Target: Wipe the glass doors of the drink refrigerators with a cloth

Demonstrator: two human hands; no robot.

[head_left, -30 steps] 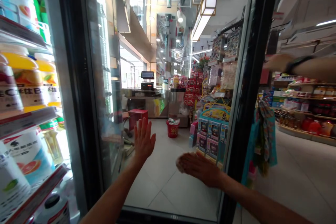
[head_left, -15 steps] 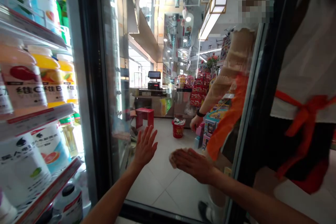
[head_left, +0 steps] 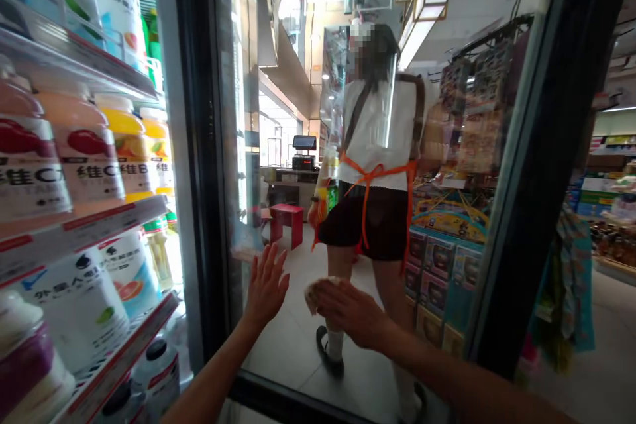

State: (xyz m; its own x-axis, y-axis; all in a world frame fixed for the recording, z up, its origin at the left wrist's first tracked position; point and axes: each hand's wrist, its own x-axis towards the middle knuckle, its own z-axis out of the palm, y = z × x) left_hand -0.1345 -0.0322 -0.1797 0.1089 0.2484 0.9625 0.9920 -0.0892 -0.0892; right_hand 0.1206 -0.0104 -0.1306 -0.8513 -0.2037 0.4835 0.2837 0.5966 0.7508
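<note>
The right hand, fingers together, presses a crumpled cloth at glass door; at its ten o'clock, left hand spreads.

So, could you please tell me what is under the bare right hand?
A pale beige cloth shows past the fingertips of the right hand; the hand hides the rest, so its full shape is unseen.

cloth: partly hidden by right hand | purple-labelled bottle: cut by left edge
</note>
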